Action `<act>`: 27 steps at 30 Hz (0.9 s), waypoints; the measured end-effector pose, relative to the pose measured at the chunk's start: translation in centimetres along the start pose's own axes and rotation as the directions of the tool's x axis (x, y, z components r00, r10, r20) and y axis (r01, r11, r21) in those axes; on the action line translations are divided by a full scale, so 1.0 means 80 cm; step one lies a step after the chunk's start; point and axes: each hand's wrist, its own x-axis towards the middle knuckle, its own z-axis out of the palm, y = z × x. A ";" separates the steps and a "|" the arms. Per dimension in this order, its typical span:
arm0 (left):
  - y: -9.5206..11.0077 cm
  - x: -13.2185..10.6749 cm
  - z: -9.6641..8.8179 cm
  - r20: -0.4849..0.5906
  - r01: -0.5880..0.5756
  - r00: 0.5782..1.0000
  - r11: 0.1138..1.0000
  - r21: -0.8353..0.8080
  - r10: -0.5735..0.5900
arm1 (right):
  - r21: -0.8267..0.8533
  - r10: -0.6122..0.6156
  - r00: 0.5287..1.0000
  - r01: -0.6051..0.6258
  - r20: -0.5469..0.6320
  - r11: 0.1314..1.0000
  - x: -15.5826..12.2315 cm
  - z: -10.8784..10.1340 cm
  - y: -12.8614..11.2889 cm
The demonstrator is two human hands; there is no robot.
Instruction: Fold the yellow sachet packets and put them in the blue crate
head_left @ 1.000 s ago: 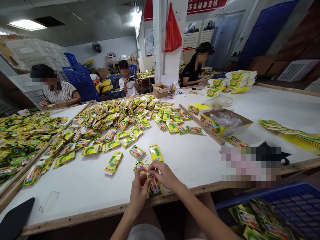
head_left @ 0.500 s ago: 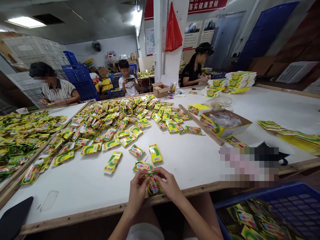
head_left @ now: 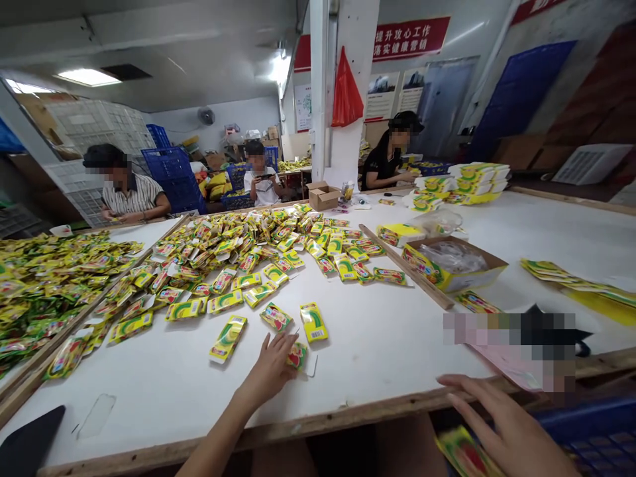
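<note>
My left hand lies over a small yellow-and-green printed box on the white tabletop, its fingers curved across the box's left part. A white end flap sticks out on the right, and my thumb is mostly hidden. My right hand is past the table's front edge at the lower right, fingers spread. Just below its thumb is another printed box, apparently loose, above the blue basket. Near my left hand lie a box with a red picture and two yellow ones, one showing a barcode.
A large heap of similar boxes spreads across the table, with packets beyond a wooden strip at left. An open carton holds clear plastic. A dark phone-like slab lies front left. Several people sit across the table.
My hands have parted. The right one moved right and down over the basket with the box both were handling. My left hand went forward onto another box. The view tilted up slightly.
</note>
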 end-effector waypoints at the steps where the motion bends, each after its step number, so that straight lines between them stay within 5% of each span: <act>1: 0.001 0.003 0.003 -0.002 0.000 1.000 1.000 0.002 0.000 | -0.007 0.028 0.999 -0.028 -0.027 1.000 -0.004 -0.003 0.003; 3: 0.013 0.005 0.012 -0.086 0.053 0.995 0.996 -0.070 -0.059 | 0.083 0.080 0.996 -0.077 -0.029 0.994 -0.011 0.019 -0.007; 7: 0.062 0.002 0.037 -0.221 0.229 0.912 0.875 -0.426 -0.346 | 0.420 0.059 0.993 -0.095 0.100 0.903 -0.019 0.133 -0.063; 11: 0.092 -0.009 0.053 -0.226 0.184 0.879 0.736 -0.651 -0.419 | 0.643 -0.075 0.979 -0.066 0.189 0.763 -0.011 0.217 -0.110; 17: 0.076 -0.025 0.049 -0.160 0.151 0.899 0.632 -0.760 -0.407 | 0.717 -0.178 0.951 -0.061 0.253 0.694 -0.005 0.225 -0.125; 27: 0.064 -0.029 0.036 -0.179 0.106 0.883 0.556 -0.825 -0.433 | 0.635 -0.270 0.923 0.037 0.274 0.771 0.012 0.221 -0.131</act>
